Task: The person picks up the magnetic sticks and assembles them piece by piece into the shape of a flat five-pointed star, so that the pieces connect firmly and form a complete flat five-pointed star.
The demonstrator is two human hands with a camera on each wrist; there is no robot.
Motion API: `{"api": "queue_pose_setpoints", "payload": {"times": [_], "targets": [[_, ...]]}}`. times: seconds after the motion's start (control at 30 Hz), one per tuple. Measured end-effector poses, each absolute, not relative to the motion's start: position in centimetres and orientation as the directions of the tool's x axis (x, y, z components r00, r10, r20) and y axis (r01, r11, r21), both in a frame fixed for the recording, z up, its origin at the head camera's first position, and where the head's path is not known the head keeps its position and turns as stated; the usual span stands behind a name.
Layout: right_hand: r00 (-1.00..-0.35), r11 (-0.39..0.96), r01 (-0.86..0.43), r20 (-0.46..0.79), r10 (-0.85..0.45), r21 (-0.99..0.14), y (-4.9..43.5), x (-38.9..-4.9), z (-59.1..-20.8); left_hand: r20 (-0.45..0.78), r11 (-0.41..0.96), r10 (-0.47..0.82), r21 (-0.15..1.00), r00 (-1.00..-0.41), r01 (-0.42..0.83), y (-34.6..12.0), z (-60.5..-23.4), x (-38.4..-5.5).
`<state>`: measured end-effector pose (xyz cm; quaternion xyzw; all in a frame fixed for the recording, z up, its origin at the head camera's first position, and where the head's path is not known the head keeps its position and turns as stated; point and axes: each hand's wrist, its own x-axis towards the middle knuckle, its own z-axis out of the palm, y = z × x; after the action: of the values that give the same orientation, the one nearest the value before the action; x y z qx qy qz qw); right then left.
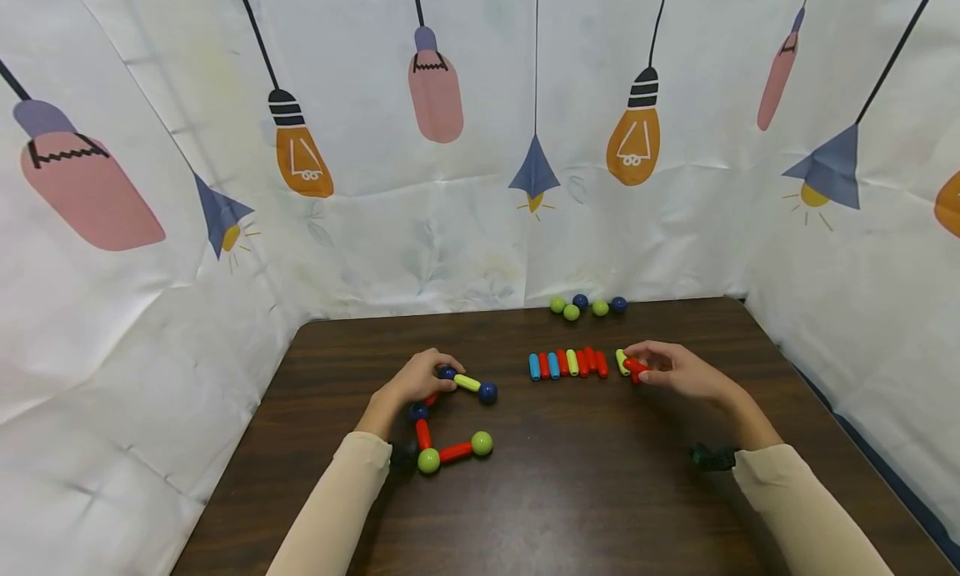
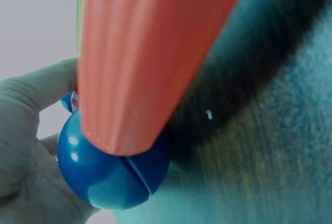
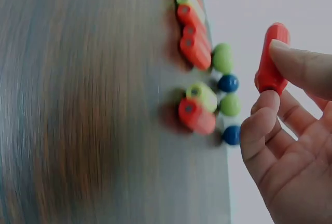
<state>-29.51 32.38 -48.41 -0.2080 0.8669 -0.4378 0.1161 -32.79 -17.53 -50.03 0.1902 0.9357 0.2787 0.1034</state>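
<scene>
My left hand (image 1: 408,379) grips a chain of magnetic rods and balls at the dark blue ball (image 1: 447,373) on its upper bend. From there a yellow rod (image 1: 467,383) runs to another blue ball (image 1: 487,393). Lower down, red rods (image 1: 423,434) link a blue ball (image 1: 418,411) with green balls (image 1: 429,460). Close up in the left wrist view, a red rod (image 2: 150,53) joins a blue ball (image 2: 114,167). My right hand (image 1: 684,371) pinches a red rod (image 3: 271,60) between thumb and fingers, above a yellow rod (image 3: 201,95) and a red rod (image 3: 197,116) on the table.
A row of blue, red and yellow rods (image 1: 572,363) lies left of my right hand. Several green and blue balls (image 1: 572,313) rest along the far edge of the brown table (image 1: 555,493). Behind and beside it hangs a white printed cloth (image 1: 465,226).
</scene>
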Motion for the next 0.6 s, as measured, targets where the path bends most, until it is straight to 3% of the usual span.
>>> {"api": "queue_pose_setpoints", "payload": {"times": [0.3, 0.6], "targets": [[-0.862, 0.485, -0.243, -0.042, -0.505, -0.84, 27.6, -29.6, -49.4, -0.089, 0.77, 0.412, 0.567, -0.907, 0.294, -17.6, -50.1, -32.8], [-0.796, 0.407, -0.202, -0.093, -0.598, -0.891, 20.5, -29.4, -51.8, -0.092, 0.769, 0.405, 0.572, -0.91, 0.285, -17.5, -50.1, -32.6]]}}
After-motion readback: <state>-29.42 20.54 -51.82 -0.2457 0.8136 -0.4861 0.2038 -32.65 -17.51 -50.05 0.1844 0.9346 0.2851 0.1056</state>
